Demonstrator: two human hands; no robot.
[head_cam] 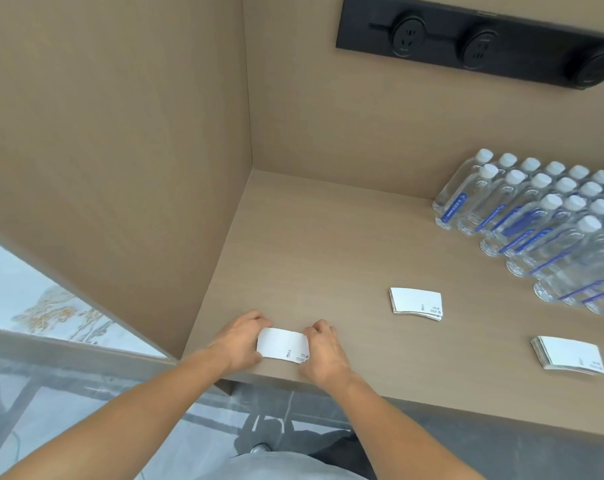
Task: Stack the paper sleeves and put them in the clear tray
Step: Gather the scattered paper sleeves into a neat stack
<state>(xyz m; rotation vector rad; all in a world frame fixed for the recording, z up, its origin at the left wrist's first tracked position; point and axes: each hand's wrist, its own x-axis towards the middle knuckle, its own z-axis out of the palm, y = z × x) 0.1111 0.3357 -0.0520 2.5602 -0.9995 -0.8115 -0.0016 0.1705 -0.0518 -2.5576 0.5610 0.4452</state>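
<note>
Left hand and right hand closed on short ends of paper sleeve stack, near counter front edge | judged light, floppy, slippery; best pinched at both ends | clear tray unseen

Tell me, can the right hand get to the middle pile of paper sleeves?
Probably yes. The middle pile lies on bare counter, up and right of the right hand, with nothing between them. But that hand and the left hand are busy holding another stack.
</note>
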